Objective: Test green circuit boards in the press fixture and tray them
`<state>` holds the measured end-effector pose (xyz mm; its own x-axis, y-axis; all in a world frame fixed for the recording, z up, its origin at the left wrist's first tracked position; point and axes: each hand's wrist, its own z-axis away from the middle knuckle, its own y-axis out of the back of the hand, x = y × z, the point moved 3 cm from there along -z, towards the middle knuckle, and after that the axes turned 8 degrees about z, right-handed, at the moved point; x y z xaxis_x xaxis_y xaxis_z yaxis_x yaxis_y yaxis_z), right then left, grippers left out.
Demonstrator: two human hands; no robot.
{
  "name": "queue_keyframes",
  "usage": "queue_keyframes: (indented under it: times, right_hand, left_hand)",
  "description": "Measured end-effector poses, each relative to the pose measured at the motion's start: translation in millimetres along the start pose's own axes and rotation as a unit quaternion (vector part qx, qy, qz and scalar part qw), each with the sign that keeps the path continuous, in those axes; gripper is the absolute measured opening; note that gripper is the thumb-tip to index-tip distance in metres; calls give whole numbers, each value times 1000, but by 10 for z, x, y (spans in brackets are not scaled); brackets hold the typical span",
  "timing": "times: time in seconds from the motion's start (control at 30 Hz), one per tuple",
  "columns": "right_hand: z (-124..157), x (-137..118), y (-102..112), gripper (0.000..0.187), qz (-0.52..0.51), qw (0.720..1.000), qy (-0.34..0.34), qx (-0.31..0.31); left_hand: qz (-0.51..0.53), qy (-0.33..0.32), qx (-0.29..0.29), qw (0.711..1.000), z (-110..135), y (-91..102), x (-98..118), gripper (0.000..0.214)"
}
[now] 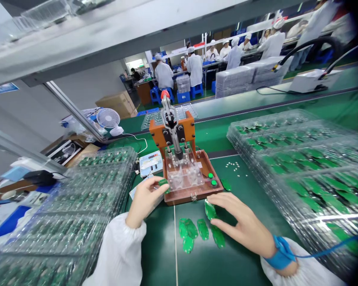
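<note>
Between thumb and fingers, my left hand (146,198) pinches a small green circuit board (163,182) at the left front of the test fixture (183,184). My right hand (238,218), with a blue wrist strap (282,253), grips another green circuit board (209,209) by its edges, just in front of the fixture. Below it on the green mat lie several loose green boards (187,229). One more board (226,184) rests beside the fixture's right side. The fixture has a brown base, clear plates, two green buttons (212,179) and a red-tipped toggle clamp (170,115).
Stacked clear trays of boards stand at left (86,198) and right (301,159). Small white pieces (233,167) are scattered right of the fixture. A meter box (150,163) and a white fan (108,119) stand left. An overhead shelf (107,35) crosses above. Co-workers sit beyond.
</note>
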<state>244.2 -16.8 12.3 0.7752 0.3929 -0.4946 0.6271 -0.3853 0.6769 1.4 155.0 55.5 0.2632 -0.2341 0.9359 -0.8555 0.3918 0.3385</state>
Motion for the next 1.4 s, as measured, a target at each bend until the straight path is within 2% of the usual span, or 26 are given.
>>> queue_keyframes:
  times: [0.13, 0.23, 0.33, 0.5, 0.7, 0.87, 1.07, 1.13, 1.23, 1.4]
  right_hand:
    - [-3, 10, -9, 37, 9, 1000, 2, -3]
    - [1, 21, -11, 38, 13, 1000, 0, -2]
    - [11, 25, -7, 37, 11, 1000, -2, -2]
    - [25, 26, -18, 37, 13, 1000, -1, -5]
    - [28, 45, -47, 39, 20, 1000, -7, -22]
    - [10, 87, -34, 38, 17, 1000, -12, -9]
    - [-21, 162, 4, 31, 14, 998, -55, 42]
    - [-98, 180, 30, 29, 17, 996, -74, 55]
    - [-331, 191, 37, 24, 27, 996, -79, 42]
    - [-826, 221, -70, 16, 38, 998, -39, 14]
  left_hand:
    - [-20, -6, 6, 1000, -217, -126, 20, 42]
    - [-22, -31, -9, 999, -288, -262, 19, 32]
    - [-43, -59, 2, 997, -310, -331, -20, 24]
    - [-137, -129, 22, 982, -331, -311, -57, 19]
    - [-141, -124, 12, 982, -399, -268, -117, 21]
    - [-144, -124, 22, 982, -351, -293, -168, 19]
    - [-145, -169, 71, 972, -191, -388, -253, 21]
    - [-134, -176, 80, 972, -142, -429, -277, 29]
    - [-112, -188, 106, 970, -59, -484, -294, 39]
    - [-84, -226, 145, 960, 53, -553, -305, 35]
